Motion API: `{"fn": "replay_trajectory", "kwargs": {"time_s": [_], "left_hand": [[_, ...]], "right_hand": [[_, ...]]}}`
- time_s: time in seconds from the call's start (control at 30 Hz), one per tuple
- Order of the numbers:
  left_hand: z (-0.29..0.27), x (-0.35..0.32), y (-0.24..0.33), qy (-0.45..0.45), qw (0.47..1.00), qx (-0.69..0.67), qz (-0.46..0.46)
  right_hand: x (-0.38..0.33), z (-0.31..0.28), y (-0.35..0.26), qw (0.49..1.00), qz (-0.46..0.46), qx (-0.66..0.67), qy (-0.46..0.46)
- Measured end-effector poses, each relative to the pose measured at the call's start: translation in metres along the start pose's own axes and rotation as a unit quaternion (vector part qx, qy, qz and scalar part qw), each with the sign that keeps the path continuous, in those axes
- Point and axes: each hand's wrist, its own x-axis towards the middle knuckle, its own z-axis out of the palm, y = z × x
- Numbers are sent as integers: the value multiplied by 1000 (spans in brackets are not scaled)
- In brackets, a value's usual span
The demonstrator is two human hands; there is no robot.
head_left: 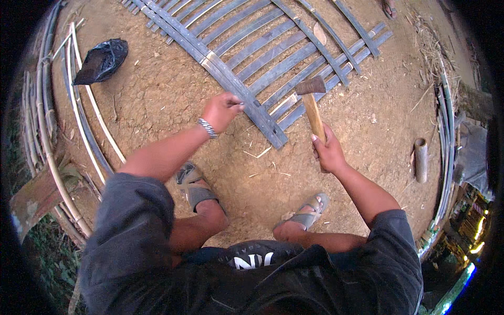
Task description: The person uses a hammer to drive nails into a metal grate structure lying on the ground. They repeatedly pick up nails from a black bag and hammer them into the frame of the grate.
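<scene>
In my right hand (329,149) is a hatchet (313,113), gripped low on its wooden handle. Its rusty brown head points away from me, over the near right corner of a lattice panel (220,65) made of dark split-bamboo slats. My left hand (221,112), with a braided bracelet at the wrist, is closed in a pinch beside the panel's near long rail. Whatever its fingertips hold, if anything, is too small to make out. The rail's near end (277,137) lies on the dirt between my two hands.
A black plastic bag (105,60) lies at the left, near long bamboo poles (42,110). On the right are a short bamboo tube (421,160) and more bundled strips (445,142). My sandalled feet rest on bare dirt (247,205). Another person's foot (389,9) shows at the far edge.
</scene>
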Motion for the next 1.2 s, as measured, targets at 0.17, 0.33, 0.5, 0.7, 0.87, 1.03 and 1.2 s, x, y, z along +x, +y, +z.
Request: {"fn": "replay_trajectory", "kwargs": {"time_s": [0.17, 0.33, 0.5, 0.7, 0.87, 1.03, 1.2], "left_hand": [[71, -11, 7, 193, 980, -43, -17], [115, -30, -2, 292, 956, -14, -34], [128, -33, -2, 313, 947, -29, -65], [127, -31, -8, 311, 948, 14, -65], [131, -29, -12, 319, 946, 1, -65], [131, -29, -4, 325, 944, -7, -53], [135, -29, -5, 352, 929, -81, -79]], "right_hand": [[12, 10, 26, 998, -22, 52, -27], [5, 20, 37, 992, 22, 112, -63], [1, 51, 47, 986, 35, 151, -54], [1, 75, 25, 986, 51, 142, -72], [3, 74, 49, 989, 8, 140, -45], [32, 76, 41, 989, -137, -49, 10], [37, 51, -38, 962, -137, -237, -21]]}}
